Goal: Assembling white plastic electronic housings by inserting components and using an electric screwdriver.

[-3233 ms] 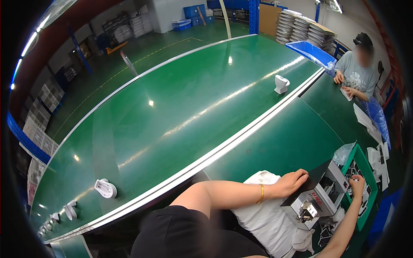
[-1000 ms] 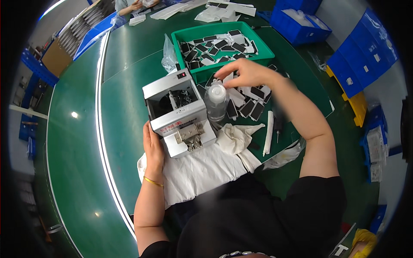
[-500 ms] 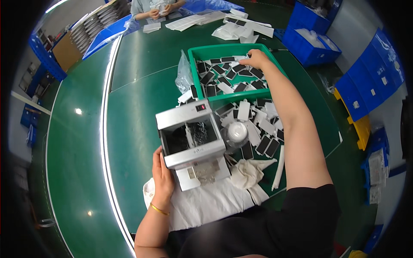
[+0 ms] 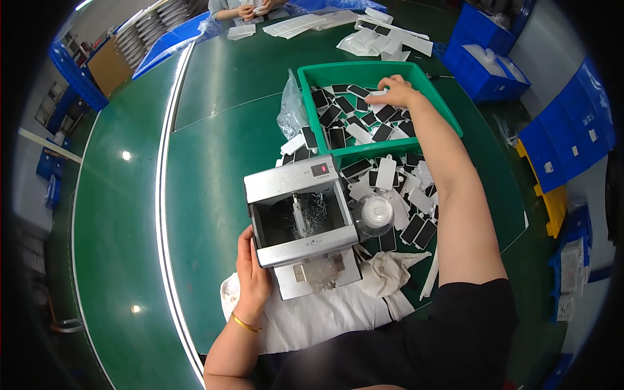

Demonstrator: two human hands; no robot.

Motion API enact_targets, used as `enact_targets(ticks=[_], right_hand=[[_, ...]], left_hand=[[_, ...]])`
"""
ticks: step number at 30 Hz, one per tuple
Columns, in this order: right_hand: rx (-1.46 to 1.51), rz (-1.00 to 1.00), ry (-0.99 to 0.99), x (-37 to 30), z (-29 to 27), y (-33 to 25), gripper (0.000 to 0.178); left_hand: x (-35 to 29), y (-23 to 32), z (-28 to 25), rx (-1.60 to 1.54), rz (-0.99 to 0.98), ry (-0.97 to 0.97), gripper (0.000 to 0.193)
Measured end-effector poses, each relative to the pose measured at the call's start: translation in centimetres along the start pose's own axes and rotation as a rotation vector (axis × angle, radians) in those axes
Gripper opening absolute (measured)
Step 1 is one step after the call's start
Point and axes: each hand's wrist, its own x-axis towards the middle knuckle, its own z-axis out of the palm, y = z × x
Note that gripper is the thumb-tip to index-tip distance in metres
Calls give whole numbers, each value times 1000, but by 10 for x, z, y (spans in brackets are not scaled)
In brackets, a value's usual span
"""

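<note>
My right hand (image 4: 398, 93) reaches into a green bin (image 4: 316, 69), thumb and fingers apart over flat black-and-white rectangular pieces (image 4: 357, 133). Its fingertips are partly hidden, and I make out nothing gripped. Against the left side of a silver screw feeder (image 4: 305, 242) rests my left hand (image 4: 254, 273), its fingers stretched along the casing and partly covered by it. Small dark screws (image 4: 315, 211) lie in the feeder's open top, and its power switch (image 4: 321, 169) glows red. A clear round container (image 4: 376, 213) stands right of the feeder.
More flat pieces (image 4: 413, 195) are heaped between bin and feeder. White cloth (image 4: 305, 322) lies under the feeder, with a crumpled cloth (image 4: 390, 272) beside it. A clear plastic bag (image 4: 292, 107) touches the bin. Across the table a person's hands (image 4: 252, 11) work near white sheets (image 4: 312, 23).
The whole view has shifted, so table things appear further right. My right hand stays in the bin, its fingers spread a little differently. My left hand remains against the screw feeder.
</note>
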Motion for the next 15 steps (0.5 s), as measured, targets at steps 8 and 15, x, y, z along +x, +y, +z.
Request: enact_targets(ticks=[8,15], right_hand=[[-141,-121,-240,-25,-20,-23,98],[-95,-296,-196,-38,-21,-31,51]], left_hand=[[1,-2,-4,52,-3,-7,37],[0,-1,-3,100,33,-11,38]])
